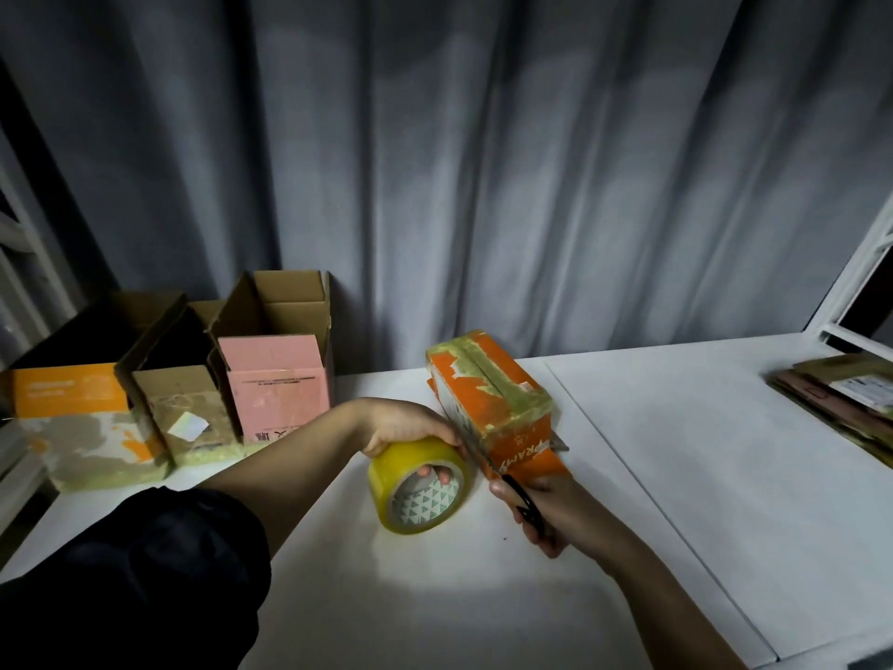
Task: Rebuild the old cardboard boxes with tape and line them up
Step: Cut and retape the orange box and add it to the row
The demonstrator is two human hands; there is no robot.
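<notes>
An orange cardboard box lies on the white table, its top seam covered with yellowish tape. My left hand grips a yellow tape roll just left of the box, fingers curled into the roll's core. My right hand holds black-handled scissors whose blades reach the box's near end, where the tape leaves the roll. At the back left stand three rebuilt open boxes in a row: an orange and brown one, a brown one and a pink one.
A stack of flattened cardboard lies at the table's far right edge. A grey curtain hangs behind the table. A white frame stands at the right. A seam runs diagonally across the tabletop.
</notes>
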